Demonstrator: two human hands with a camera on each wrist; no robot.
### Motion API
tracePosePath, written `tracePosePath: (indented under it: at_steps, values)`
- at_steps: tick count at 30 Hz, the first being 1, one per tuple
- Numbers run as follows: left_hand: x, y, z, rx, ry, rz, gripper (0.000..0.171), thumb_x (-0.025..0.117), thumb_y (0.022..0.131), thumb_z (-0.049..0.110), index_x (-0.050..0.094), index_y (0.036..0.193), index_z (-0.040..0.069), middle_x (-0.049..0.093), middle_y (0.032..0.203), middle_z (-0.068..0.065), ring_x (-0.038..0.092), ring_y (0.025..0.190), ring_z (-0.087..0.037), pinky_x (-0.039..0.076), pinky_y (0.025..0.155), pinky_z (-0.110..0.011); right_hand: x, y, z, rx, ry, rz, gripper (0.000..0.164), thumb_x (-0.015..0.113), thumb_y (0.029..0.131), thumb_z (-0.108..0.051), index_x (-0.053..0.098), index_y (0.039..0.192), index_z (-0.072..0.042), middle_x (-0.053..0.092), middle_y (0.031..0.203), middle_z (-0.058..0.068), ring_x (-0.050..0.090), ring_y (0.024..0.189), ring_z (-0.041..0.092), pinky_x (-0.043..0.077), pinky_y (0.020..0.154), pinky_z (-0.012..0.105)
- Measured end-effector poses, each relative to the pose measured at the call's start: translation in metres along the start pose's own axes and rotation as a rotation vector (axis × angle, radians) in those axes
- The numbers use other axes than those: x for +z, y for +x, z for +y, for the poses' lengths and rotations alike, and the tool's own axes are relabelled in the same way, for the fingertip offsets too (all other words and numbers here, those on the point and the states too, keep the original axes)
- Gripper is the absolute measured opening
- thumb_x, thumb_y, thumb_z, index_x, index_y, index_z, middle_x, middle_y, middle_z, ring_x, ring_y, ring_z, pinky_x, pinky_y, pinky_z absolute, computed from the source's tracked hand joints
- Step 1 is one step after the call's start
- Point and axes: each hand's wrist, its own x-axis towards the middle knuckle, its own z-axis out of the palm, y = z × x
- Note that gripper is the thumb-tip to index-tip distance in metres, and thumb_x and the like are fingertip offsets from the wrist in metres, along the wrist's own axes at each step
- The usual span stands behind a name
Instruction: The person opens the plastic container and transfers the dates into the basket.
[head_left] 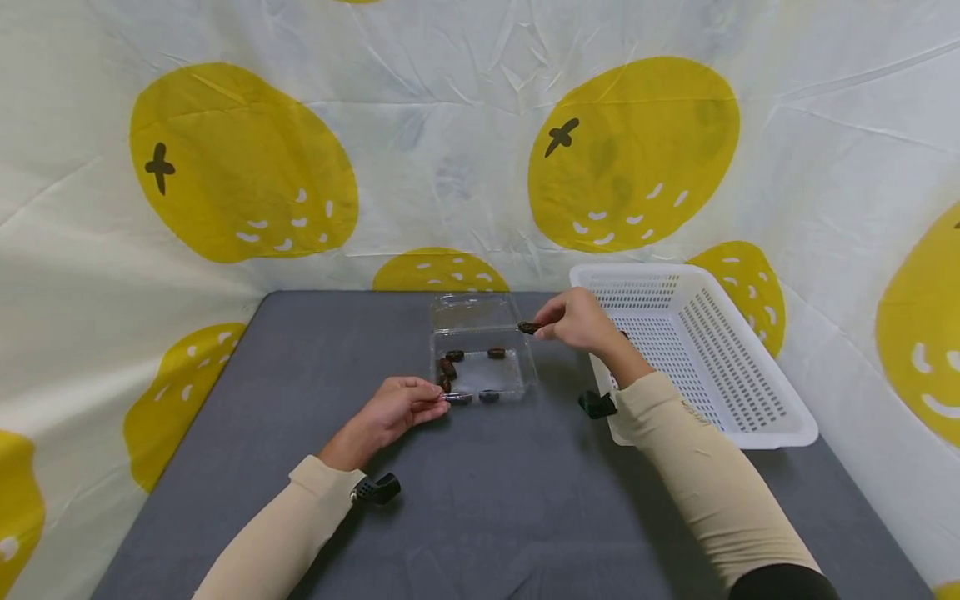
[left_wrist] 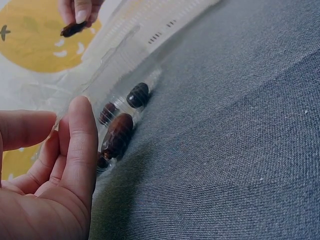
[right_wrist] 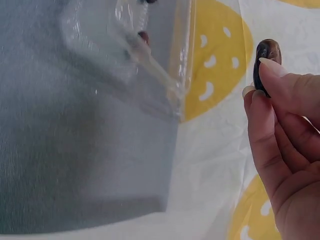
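A clear plastic clamshell box point(head_left: 480, 360) lies with its lid point(head_left: 474, 312) raised at the back of the table. Several brown dates point(head_left: 447, 367) are inside, mostly along its left and front sides. My left hand point(head_left: 400, 408) pinches the box's near left rim between thumb and fingers, as the left wrist view also shows. Between the thumb and fingertips of my right hand point(head_left: 576, 320) is a single dark date point(right_wrist: 266, 65), held above the table just right of the box. The right wrist view shows this date apart from the box.
To the right stands a white perforated plastic basket point(head_left: 720, 358), partly behind my right forearm. A small dark thing shows near its left wall, mostly hidden by the wrist. Grey cloth covers the table point(head_left: 480, 500). A white curtain with yellow fruit prints point(head_left: 450, 167) hangs behind it.
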Motion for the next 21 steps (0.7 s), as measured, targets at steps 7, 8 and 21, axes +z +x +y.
tracePosePath:
  at_steps: [7,8,21]
  values:
    - [-0.002,-0.002,0.002,0.003,0.009,-0.018,0.029,0.061,0.101,-0.004,0.057,0.125,-0.02,0.076,0.093,-0.009,0.076,0.084,-0.015,0.067,0.08,-0.026,-0.015,-0.004,0.009,0.046,0.01,0.023,0.02,0.082,0.088,-0.01,0.081,0.108,-0.004,0.08,0.104,0.016,0.072,0.097,0.031,0.062,0.086,0.048]
    - [-0.003,-0.001,0.003,0.003,0.007,-0.019,0.028,0.061,0.101,-0.004,0.058,0.124,-0.02,0.076,0.094,-0.01,0.076,0.084,-0.015,0.067,0.081,-0.027,-0.017,-0.005,0.009,0.049,0.013,0.025,0.02,0.082,0.088,-0.01,0.081,0.108,-0.004,0.08,0.104,0.016,0.072,0.097,0.031,0.062,0.086,0.048]
    - [-0.001,-0.002,0.005,-0.012,-0.01,-0.015,0.025,0.06,0.101,-0.006,0.058,0.122,-0.019,0.076,0.092,-0.009,0.076,0.084,-0.015,0.067,0.08,-0.027,-0.043,-0.012,0.014,0.089,-0.014,0.05,0.018,0.082,0.088,-0.01,0.082,0.105,-0.004,0.079,0.103,0.016,0.068,0.091,0.028,0.055,0.075,0.03]
